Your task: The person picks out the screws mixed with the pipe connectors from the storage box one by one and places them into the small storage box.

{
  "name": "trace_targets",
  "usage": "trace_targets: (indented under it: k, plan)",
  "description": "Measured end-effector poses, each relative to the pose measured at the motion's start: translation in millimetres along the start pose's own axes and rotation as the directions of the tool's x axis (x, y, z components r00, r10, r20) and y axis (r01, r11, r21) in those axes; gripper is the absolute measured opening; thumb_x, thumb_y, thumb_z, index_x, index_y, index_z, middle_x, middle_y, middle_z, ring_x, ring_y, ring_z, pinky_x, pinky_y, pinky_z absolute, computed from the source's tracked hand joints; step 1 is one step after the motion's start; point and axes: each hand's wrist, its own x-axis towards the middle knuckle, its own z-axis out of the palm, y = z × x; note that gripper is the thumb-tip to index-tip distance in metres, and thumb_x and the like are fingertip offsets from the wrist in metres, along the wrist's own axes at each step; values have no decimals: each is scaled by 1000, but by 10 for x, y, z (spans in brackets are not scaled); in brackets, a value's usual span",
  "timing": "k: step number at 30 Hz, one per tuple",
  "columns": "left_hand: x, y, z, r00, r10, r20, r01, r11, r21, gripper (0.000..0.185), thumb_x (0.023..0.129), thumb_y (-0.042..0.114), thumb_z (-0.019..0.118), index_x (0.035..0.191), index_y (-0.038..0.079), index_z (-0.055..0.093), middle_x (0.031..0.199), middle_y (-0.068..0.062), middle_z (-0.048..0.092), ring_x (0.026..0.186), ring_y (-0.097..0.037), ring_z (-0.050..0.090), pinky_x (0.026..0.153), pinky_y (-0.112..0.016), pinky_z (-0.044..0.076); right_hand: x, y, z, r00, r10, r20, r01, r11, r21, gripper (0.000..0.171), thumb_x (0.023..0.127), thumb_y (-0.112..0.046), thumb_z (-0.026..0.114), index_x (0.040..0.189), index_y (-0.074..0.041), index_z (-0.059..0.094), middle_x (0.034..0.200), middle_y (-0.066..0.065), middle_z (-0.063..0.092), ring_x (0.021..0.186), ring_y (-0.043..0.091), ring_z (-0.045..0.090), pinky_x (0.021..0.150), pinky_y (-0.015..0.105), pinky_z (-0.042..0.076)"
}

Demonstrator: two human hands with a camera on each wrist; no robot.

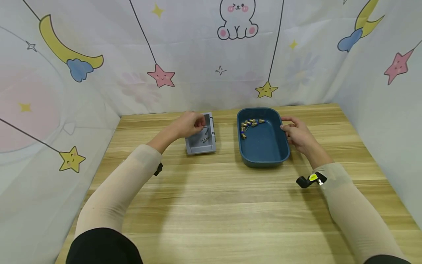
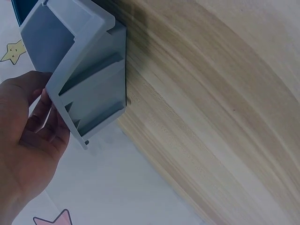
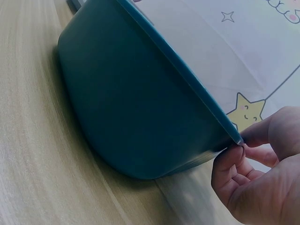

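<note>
My left hand is over the grey parts bin, its curled fingertips pinching what looks like a small screw. In the left wrist view the bin's rim hides the fingertips. Several dark screws lie on the bin's floor. To the right stands a blue plastic tub, with several brass fittings with blue rings gathered at its far left. My right hand grips the tub's right rim between thumb and fingers, as the right wrist view also shows at the tub's edge.
Both containers stand toward the back of the wooden table, with a strip of tabletop between them. Behind and at the sides hangs a white curtain printed with stars and moons. A black wrist mount is strapped on the right sleeve.
</note>
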Motion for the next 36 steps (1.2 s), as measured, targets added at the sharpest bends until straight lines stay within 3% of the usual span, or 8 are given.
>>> trace_targets:
  k: [22,36]
  plan:
    - [17,23,-15,1000,12,-3,-12,1000,-21,13,101,6,69,111,-1,71,96,-9,70,87,-23,64,81,-41,56,-4,8,-12,1000,-3,-4,3,1000,-9,51,111,-15,54,160,-10,38,93,-1,51,66,7,49,51,23,41]
    - [43,235,-140,1000,21,-16,-22,995,-93,9,101,9,71,109,4,70,97,-8,69,88,-23,64,82,-40,55,2,1,-1,1000,4,2,-4,1000,1,51,111,-14,55,159,-10,39,91,-1,50,65,8,47,50,23,38]
